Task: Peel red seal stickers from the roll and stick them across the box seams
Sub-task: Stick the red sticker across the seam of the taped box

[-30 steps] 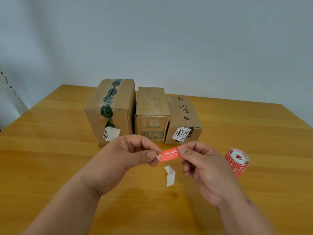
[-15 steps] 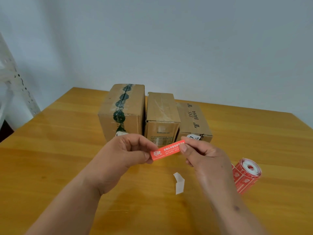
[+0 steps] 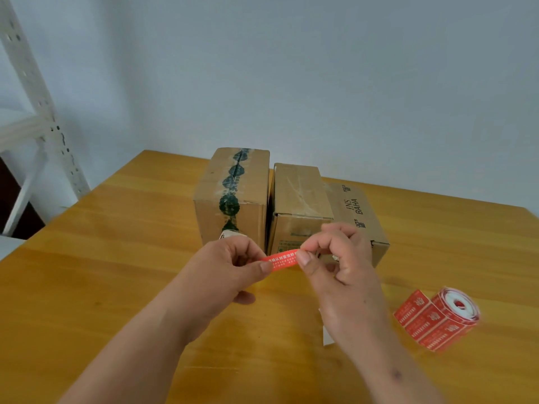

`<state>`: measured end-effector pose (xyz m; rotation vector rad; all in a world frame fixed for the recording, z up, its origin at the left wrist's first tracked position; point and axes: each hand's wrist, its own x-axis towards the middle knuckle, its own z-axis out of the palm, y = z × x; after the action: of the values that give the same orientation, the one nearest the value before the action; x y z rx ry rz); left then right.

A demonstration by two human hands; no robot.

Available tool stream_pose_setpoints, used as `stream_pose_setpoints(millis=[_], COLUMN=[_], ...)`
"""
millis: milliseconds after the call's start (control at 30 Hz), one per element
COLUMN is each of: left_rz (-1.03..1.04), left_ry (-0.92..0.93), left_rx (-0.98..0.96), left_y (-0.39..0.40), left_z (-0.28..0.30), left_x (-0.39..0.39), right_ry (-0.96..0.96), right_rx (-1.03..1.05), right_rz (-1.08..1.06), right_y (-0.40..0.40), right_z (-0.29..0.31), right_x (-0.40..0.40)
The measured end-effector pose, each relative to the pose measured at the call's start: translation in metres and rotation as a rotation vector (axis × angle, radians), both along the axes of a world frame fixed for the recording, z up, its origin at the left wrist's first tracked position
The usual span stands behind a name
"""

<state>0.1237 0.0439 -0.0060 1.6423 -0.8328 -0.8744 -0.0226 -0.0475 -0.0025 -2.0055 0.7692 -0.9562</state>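
One red sticker (image 3: 282, 259) is held stretched between two hands above the table (image 3: 116, 258), just in front of the boxes. Its left end is pinched by the left hand (image 3: 230, 269) between thumb and fingers, its right end by the right hand (image 3: 338, 260) in the same way. Three boxes are lined up side by side: the left box (image 3: 233, 199), taped in green, the middle box (image 3: 297, 199) and the right box (image 3: 358, 217). One sticker roll (image 3: 440, 319) lies on the table to the right, well apart from the hands. One white backing strip (image 3: 327, 336) is seen partly hidden under the right wrist.
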Motion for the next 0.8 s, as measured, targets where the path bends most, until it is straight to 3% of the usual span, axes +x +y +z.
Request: stream_pose_setpoints(millis=[433, 600, 800], left_rz=[0.108, 0.248, 0.597], left_ry=[0.143, -0.150, -0.483], left_rx=[-0.061, -0.048, -0.126], left_y=[0.004, 0.006, 0.004], left_z=[0.003, 0.011, 0.013], left_x=[0.006, 0.013, 0.027], right_ry=[-0.067, -0.089, -0.129], right_rx=[-0.108, -0.075, 0.062], right_rz=[-0.014, -0.036, -0.047], right_y=[0.002, -0.001, -0.018], right_z=[-0.002, 0.002, 0.020], right_x=[0.009, 0.017, 0.027])
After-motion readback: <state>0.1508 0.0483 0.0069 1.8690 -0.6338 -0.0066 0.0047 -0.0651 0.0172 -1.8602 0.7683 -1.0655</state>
